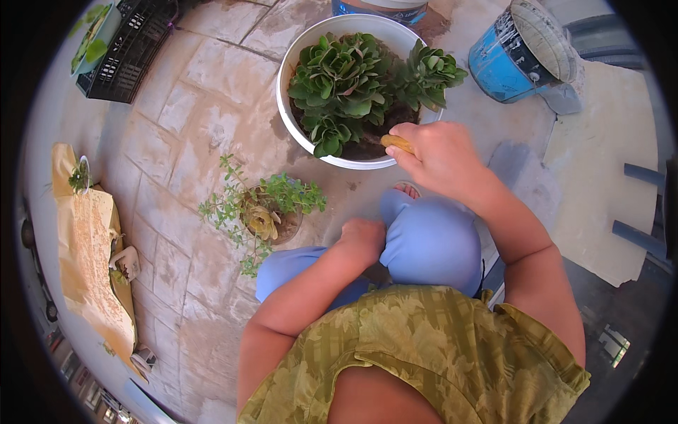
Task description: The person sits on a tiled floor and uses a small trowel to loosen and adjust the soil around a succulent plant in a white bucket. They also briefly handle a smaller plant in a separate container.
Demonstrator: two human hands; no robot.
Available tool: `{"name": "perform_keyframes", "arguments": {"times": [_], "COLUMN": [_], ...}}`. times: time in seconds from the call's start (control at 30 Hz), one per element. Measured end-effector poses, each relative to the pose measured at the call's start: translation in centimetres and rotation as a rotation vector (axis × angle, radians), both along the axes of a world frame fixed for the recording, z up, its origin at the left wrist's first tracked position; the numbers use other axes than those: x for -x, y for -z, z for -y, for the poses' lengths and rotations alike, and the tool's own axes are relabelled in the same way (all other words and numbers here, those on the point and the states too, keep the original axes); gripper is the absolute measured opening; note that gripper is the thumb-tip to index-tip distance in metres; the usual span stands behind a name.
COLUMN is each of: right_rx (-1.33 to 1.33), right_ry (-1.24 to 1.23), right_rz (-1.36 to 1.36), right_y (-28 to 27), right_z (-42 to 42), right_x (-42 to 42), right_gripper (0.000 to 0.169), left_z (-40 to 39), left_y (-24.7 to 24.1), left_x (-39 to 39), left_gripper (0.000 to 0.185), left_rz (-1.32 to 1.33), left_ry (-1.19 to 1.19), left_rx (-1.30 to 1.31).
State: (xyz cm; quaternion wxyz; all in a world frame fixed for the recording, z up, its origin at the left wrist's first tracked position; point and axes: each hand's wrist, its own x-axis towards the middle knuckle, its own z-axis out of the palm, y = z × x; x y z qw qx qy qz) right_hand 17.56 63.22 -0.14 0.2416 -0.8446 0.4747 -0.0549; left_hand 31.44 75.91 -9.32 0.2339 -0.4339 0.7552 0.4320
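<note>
My right hand (431, 153) grips the wooden handle (398, 143) of a tool at the near right rim of a white round tub (296, 132). The tool's working end is hidden, and the handle points towards the dark soil (397, 117). Leafy green succulents (344, 79) grow thickly in the tub, and one rosette (434, 69) leans over its right rim. My left hand (364, 236) rests between my knees, fingers curled and mostly hidden; whether it holds anything is not visible. Just left of it stands a small pot (288, 228) with trailing green stems and a pale rosette succulent (263, 222).
A blue, plaster-stained bucket (498, 63) stands at the upper right beside a pale board (604, 159). Another bucket (378, 9) touches the top edge of view. At left are a black plastic crate (124, 58) and a yellowish sheet (90, 254) on the stone paving (206, 286).
</note>
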Motion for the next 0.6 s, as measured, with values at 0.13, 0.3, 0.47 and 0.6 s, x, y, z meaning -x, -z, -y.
{"name": "perform_keyframes", "arguments": {"times": [0.13, 0.3, 0.47, 0.6], "right_rx": [0.027, 0.015, 0.048, 0.003], "right_ry": [-0.126, -0.165, -0.072, -0.07], "right_rz": [-0.04, -0.021, -0.058, -0.15], "right_y": [3.9, 1.9, 3.0, 3.7], "right_z": [0.6, -0.3, -0.2, 1.9], "right_x": [-1.2, 0.8, 1.2, 0.5], "right_gripper": [0.023, 0.021, 0.021, 0.023], "left_z": [0.5, 0.2, -0.4, -0.6], "left_y": [0.0, 0.0, 0.2, 1.4], "left_x": [0.8, 0.7, 0.5, 1.2], "left_gripper": [0.023, 0.02, 0.02, 0.02], "left_rz": [0.033, 0.019, -0.032, 0.001], "left_ry": [0.048, 0.078, 0.009, 0.02], "left_rx": [-0.007, 0.026, -0.017, 0.037]}}
